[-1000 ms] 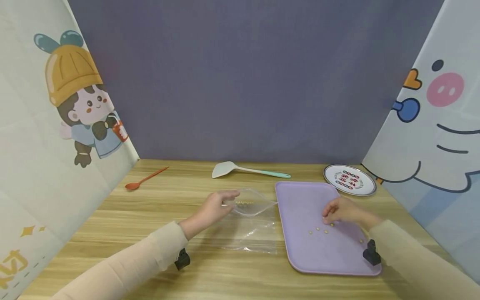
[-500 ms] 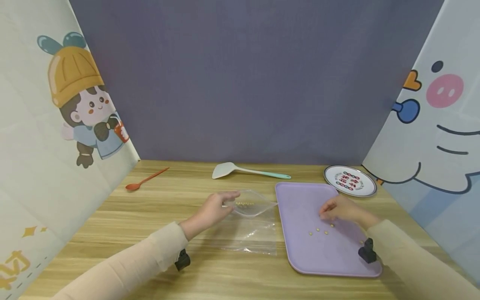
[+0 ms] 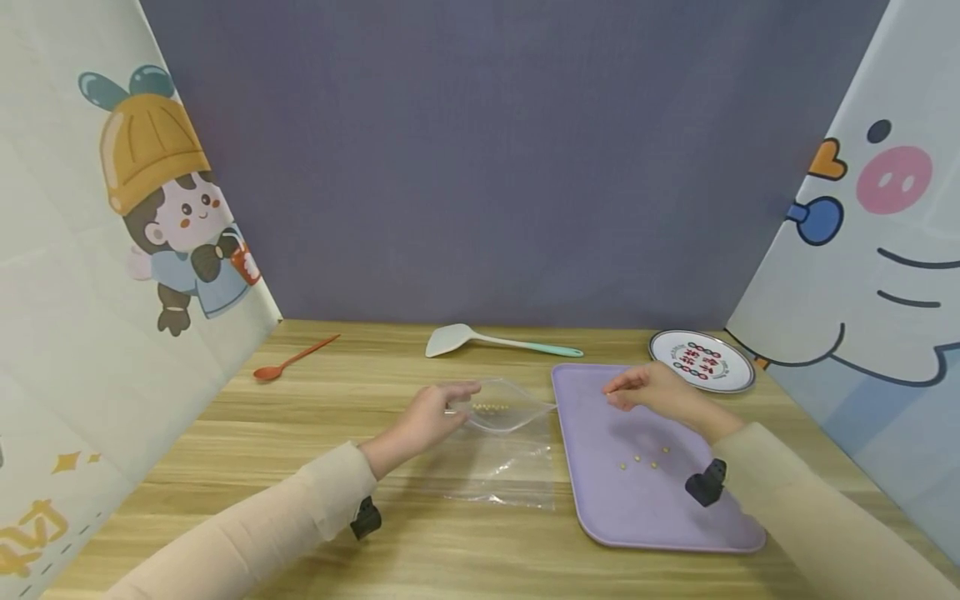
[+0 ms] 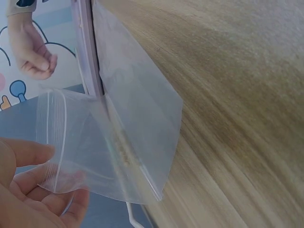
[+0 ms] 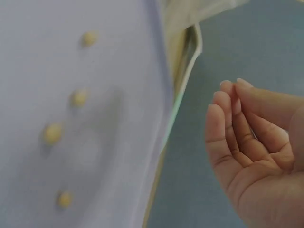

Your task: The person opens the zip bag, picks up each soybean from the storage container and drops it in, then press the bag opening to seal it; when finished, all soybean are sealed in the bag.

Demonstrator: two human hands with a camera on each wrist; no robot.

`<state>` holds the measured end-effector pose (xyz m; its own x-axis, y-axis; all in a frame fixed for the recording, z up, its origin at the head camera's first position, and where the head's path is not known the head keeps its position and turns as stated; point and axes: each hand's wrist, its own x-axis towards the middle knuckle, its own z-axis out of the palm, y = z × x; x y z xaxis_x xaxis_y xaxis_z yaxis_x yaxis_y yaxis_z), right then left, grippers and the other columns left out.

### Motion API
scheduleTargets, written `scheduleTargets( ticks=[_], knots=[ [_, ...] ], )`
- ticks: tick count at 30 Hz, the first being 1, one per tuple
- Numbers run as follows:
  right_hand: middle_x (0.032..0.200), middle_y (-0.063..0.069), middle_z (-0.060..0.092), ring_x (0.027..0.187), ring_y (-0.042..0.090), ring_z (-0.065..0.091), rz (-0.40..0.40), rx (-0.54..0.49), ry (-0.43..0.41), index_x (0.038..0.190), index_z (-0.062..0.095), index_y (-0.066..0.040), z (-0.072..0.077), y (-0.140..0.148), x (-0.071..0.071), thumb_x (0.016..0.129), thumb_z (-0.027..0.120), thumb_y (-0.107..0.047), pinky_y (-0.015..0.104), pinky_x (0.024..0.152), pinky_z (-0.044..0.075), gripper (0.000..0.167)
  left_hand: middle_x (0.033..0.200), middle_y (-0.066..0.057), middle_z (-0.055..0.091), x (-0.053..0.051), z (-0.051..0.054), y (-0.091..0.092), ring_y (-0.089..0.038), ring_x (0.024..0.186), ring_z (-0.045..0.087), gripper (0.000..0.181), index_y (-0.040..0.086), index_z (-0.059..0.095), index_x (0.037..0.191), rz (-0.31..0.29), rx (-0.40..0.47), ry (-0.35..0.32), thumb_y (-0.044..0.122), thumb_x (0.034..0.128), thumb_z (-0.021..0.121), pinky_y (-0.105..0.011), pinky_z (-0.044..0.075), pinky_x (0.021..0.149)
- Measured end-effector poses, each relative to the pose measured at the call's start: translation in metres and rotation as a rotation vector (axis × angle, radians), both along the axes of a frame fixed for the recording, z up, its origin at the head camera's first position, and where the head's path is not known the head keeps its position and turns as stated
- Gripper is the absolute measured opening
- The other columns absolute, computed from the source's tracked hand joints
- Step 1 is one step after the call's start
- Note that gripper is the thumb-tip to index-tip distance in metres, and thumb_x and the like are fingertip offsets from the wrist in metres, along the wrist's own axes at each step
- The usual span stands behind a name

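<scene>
A clear zip bag [image 3: 491,467] lies on the table with its mouth spread and several small yellow pieces [image 3: 491,408] inside. My left hand [image 3: 423,421] grips the zip edge at its left corner, thumb on one side and fingers behind, as the left wrist view shows on the bag [image 4: 85,137]. Above the purple tray [image 3: 615,517], my right hand [image 3: 663,396] pinches a small yellow piece, hidden between thumb and index fingertips. Several more yellow pieces [image 3: 654,465] lie on the tray beneath; the right wrist view shows pieces [image 5: 52,134] too.
An orange spoon [image 3: 268,373] lies at the back left. Behind the bag is a white spatula [image 3: 450,338] with a mint handle. A printed plate [image 3: 701,383] stands beyond the tray's back right corner. A grey-blue wall [image 3: 480,167] closes off the table's back edge.
My right hand has risen from close over the tray's yellow pieces and moved left and back, nearer the bag, with thumb and fingertips still together. The left hand and the bag have hardly moved.
</scene>
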<state>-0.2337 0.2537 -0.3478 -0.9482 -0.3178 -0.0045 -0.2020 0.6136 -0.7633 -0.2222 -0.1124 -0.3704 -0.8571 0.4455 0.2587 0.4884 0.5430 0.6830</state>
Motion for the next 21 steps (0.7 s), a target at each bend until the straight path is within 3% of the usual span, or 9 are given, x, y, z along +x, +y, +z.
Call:
scheduleTargets(
  ticks=[9, 14, 21],
  knots=[
    [0.094, 0.012, 0.074, 0.078, 0.009, 0.066, 0.052, -0.118, 0.009, 0.108, 0.067, 0.008, 0.016, -0.044, -0.002, 0.088, 0.071, -0.016, 0.036, 0.079, 0.058, 0.031, 0.138, -0.012, 0.057, -0.001, 0.004, 0.002, -0.033, 0.122, 0.058, 0.043, 0.002, 0.059, 0.13, 0.003, -0.005, -0.024, 0.001, 0.087, 0.065, -0.046, 0.05, 0.101],
    [0.093, 0.015, 0.073, 0.075, 0.01, 0.064, 0.11, -0.163, 0.022, 0.106, 0.067, 0.01, 0.024, -0.074, -0.002, 0.088, 0.07, -0.012, 0.03, 0.073, 0.057, 0.028, 0.137, -0.011, 0.057, -0.002, 0.005, 0.003, -0.033, 0.12, 0.059, 0.043, 0.002, 0.059, 0.13, 0.002, -0.004, -0.022, 0.001, 0.0871, 0.065, -0.046, 0.051, 0.1],
    [0.091, 0.012, 0.073, 0.075, 0.009, 0.063, 0.148, -0.132, 0.055, 0.105, 0.069, 0.008, 0.026, -0.105, -0.005, 0.088, 0.07, -0.011, 0.032, 0.072, 0.057, 0.025, 0.137, -0.013, 0.058, -0.002, 0.005, 0.004, -0.032, 0.118, 0.061, 0.044, 0.001, 0.058, 0.13, -0.016, -0.009, -0.002, 0.0, 0.0866, 0.065, -0.046, 0.052, 0.098]
  ],
)
